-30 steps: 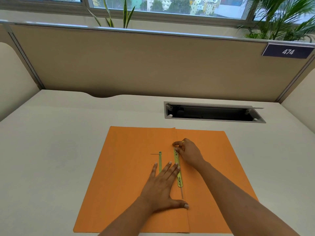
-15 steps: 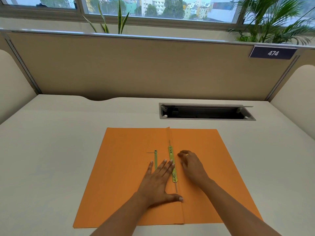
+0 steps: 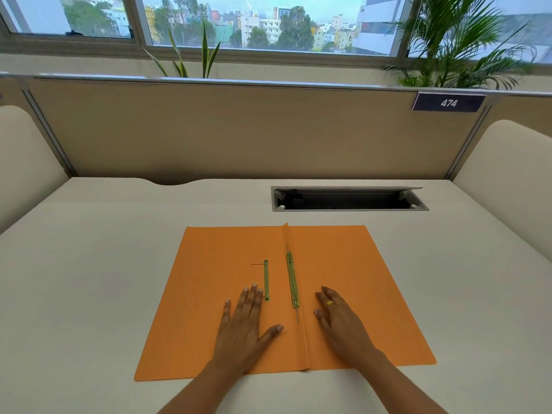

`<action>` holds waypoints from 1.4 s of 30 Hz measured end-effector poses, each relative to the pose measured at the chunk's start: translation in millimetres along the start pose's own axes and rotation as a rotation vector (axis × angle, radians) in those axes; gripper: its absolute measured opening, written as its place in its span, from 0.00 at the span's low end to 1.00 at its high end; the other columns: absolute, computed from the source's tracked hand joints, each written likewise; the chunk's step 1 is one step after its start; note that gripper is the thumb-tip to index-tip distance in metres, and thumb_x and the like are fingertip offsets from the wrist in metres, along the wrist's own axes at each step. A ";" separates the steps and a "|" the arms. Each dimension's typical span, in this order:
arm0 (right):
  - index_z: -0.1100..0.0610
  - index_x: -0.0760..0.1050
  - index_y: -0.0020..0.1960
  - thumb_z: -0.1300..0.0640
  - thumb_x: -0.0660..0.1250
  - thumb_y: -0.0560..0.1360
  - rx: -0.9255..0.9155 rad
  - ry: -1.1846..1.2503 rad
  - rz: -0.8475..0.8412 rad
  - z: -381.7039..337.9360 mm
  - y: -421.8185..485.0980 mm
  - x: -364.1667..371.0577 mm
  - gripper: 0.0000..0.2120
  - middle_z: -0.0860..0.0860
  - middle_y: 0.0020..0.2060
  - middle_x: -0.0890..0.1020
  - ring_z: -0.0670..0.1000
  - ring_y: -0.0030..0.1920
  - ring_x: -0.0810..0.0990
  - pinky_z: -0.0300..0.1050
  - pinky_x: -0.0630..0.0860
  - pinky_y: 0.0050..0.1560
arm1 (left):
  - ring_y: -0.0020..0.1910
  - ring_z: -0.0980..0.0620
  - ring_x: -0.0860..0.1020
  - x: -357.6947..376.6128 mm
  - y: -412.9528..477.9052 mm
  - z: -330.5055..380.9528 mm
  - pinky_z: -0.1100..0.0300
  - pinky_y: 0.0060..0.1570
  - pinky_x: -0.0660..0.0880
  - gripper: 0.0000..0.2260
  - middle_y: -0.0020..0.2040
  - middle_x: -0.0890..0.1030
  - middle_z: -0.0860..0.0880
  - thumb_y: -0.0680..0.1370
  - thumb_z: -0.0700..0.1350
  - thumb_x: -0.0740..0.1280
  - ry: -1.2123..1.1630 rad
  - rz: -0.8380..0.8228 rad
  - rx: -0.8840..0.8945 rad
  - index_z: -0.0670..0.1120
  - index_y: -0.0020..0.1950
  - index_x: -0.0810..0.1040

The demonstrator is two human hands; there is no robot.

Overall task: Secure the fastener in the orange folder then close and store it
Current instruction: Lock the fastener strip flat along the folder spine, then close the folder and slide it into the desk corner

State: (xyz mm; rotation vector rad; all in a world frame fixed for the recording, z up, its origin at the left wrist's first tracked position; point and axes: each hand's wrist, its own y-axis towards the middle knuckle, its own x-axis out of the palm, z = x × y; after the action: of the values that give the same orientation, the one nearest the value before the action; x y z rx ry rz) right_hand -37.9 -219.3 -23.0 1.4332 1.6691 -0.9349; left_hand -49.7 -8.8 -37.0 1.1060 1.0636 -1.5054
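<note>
An orange folder (image 3: 215, 282) lies spread flat on the white desk, its spine fold running toward me. Along the fold sits a long green-gold fastener strip (image 3: 292, 282) with a thin metal prong sticking out at its near end. A shorter fastener bar (image 3: 266, 279) lies on the left flap. My left hand (image 3: 246, 327) rests flat on the left flap, fingertips beside the short bar's near end. My right hand (image 3: 340, 321), wearing a ring, rests flat on the right flap, a little right of the long strip. Neither hand holds anything.
An open cable slot (image 3: 348, 199) is cut into the white desk (image 3: 89, 264) behind the folder. A beige partition (image 3: 239, 130) with a "474" plate (image 3: 448, 102) closes off the back. Padded side panels stand at left and right.
My right hand left the far end of the long strip and came back toward me onto the right flap. My left hand slid left off the strip. The camera tilted up.
</note>
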 end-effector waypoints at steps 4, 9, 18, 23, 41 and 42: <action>0.54 0.57 0.73 0.50 0.53 0.80 0.026 -0.026 0.006 3.4 -21.1 -1.9 0.23 0.49 0.75 0.56 0.48 0.74 0.56 0.41 0.55 0.73 | 0.69 0.47 0.70 2.6 -23.5 -15.5 0.51 0.69 0.53 0.45 0.71 0.70 0.46 0.71 0.72 0.35 -0.097 0.106 -0.129 0.42 0.70 0.68; 0.54 0.58 0.72 0.48 0.55 0.79 0.068 -0.023 0.035 12.5 -47.3 -3.1 0.24 0.50 0.75 0.58 0.49 0.74 0.57 0.43 0.58 0.73 | 0.77 0.49 0.50 1.8 -46.1 -30.9 0.45 0.74 0.45 0.59 0.78 0.52 0.48 0.55 0.75 0.21 -0.092 0.161 -0.261 0.47 0.76 0.54; 0.53 0.60 0.72 0.46 0.57 0.78 0.162 0.013 0.086 27.7 -84.2 -9.1 0.25 0.51 0.75 0.58 0.50 0.74 0.55 0.47 0.59 0.73 | 0.77 0.47 0.48 -14.0 -85.1 -54.9 0.42 0.74 0.47 0.34 0.78 0.51 0.46 0.76 0.66 0.51 -0.141 0.162 -0.499 0.49 0.76 0.51; 0.53 0.58 0.72 0.44 0.57 0.77 0.229 0.019 0.108 39.0 -103.4 -13.7 0.27 0.50 0.75 0.56 0.51 0.75 0.54 0.50 0.61 0.72 | 0.76 0.40 0.47 -17.6 -98.3 -63.1 0.41 0.73 0.46 0.35 0.78 0.50 0.45 0.76 0.66 0.51 -0.123 0.130 -0.594 0.47 0.76 0.50; 0.50 0.55 0.73 0.43 0.56 0.77 0.265 0.022 0.050 40.6 -120.0 -16.9 0.27 0.52 0.76 0.53 0.52 0.76 0.50 0.53 0.59 0.73 | 0.65 0.35 0.68 -54.3 -91.7 -76.4 0.43 0.65 0.66 0.27 0.69 0.67 0.39 0.74 0.59 0.65 -0.593 0.231 -0.778 0.44 0.68 0.70; 0.50 0.55 0.73 0.43 0.56 0.77 0.266 0.021 0.050 41.0 -120.4 -16.6 0.27 0.52 0.76 0.53 0.52 0.76 0.50 0.53 0.60 0.73 | 0.65 0.36 0.69 -54.4 -90.9 -79.5 0.43 0.65 0.66 0.27 0.69 0.68 0.39 0.74 0.59 0.65 -0.657 0.236 -0.796 0.44 0.67 0.70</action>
State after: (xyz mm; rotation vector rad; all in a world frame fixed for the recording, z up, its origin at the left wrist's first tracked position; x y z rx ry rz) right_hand -152.5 -276.7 -19.7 1.6555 1.5599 -1.1503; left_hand -119.9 93.8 8.6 0.1420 0.8818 -0.9788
